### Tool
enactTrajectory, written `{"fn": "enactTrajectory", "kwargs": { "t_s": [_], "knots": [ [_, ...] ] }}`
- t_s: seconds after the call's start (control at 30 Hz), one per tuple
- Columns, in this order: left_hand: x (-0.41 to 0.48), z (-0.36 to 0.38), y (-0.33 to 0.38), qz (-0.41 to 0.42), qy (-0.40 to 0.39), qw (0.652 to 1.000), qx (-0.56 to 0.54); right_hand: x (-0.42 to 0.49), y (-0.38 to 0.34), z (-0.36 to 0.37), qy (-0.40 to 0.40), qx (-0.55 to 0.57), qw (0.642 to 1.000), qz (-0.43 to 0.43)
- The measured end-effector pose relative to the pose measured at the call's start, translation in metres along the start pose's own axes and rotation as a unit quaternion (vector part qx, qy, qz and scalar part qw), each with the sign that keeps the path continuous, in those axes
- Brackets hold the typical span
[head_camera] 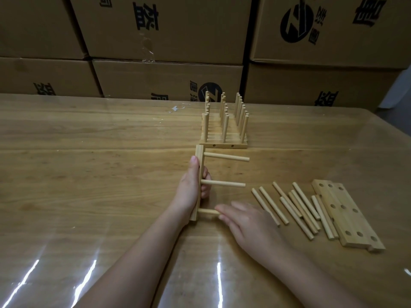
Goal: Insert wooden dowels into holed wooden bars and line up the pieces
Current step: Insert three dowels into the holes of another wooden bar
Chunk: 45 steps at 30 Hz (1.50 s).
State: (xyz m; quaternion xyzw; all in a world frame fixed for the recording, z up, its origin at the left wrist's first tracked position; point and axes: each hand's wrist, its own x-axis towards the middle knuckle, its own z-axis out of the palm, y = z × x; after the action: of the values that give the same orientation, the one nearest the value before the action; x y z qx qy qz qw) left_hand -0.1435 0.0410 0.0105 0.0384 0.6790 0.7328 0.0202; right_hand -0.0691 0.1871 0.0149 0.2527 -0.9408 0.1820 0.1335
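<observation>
**Bar** [199, 156]: stood on edge on the bench [89, 163], just left of centre, running away from the viewer. It is gripped at mid-length by the left hand [193, 185], thumb laid along the outer face and fingers curled round the inner one.

**Far dowel** [226, 157], **middle dowel** [224, 184]: seated in the bar, pointing right, level with the bench.

**Near dowel** [206, 211]: seated at the bar's near end. Its free end is covered by the right hand [249, 221], which is held flat with fingers straight and together, fingertips touching the dowel.

**Loose dowels** [295, 210]: scattered just right of the right hand.

**Spare bars** [347, 216]: stacked flat beside them, holes up.

**Finished pieces** [224, 127]: lined up beyond the bar, dowels upright.

**Boxes** [166, 78]: stacked behind the bench.
</observation>
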Motion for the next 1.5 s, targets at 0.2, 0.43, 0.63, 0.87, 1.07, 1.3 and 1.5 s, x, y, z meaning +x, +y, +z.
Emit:
{"fn": "enactTrajectory", "kwargs": {
  "t_s": [0.2, 0.43, 0.63, 0.87, 1.07, 1.3, 1.5],
  "knots": [
    [-0.002, 0.002, 0.003, -0.003, -0.003, 1.000, 0.015, -0.001, 0.004, 0.005, -0.034, 0.026, 0.999, 0.010],
    [-0.003, 0.011, 0.001, -0.023, 0.026, 0.998, 0.044, 0.003, -0.007, 0.000, -0.006, -0.119, 0.993, -0.017],
    [-0.009, 0.018, 0.000, -0.018, 0.026, 0.996, 0.088, 0.005, -0.013, 0.009, -0.026, -0.154, 0.988, 0.016],
    [-0.016, 0.024, 0.004, -0.001, 0.029, 0.998, 0.052, 0.002, -0.005, 0.013, -0.062, -0.052, 0.997, 0.007],
    [-0.020, 0.028, 0.006, 0.024, 0.029, 0.998, 0.042, 0.001, 0.003, 0.012, -0.047, -0.001, 0.999, -0.008],
    [-0.023, 0.030, 0.006, 0.093, 0.013, 0.994, 0.059, 0.002, 0.006, 0.012, -0.041, 0.060, 0.997, 0.027],
    [-0.016, 0.026, 0.000, 0.041, -0.007, 0.999, 0.015, 0.002, 0.006, 0.014, -0.050, 0.058, 0.997, 0.032]
  ]
}}
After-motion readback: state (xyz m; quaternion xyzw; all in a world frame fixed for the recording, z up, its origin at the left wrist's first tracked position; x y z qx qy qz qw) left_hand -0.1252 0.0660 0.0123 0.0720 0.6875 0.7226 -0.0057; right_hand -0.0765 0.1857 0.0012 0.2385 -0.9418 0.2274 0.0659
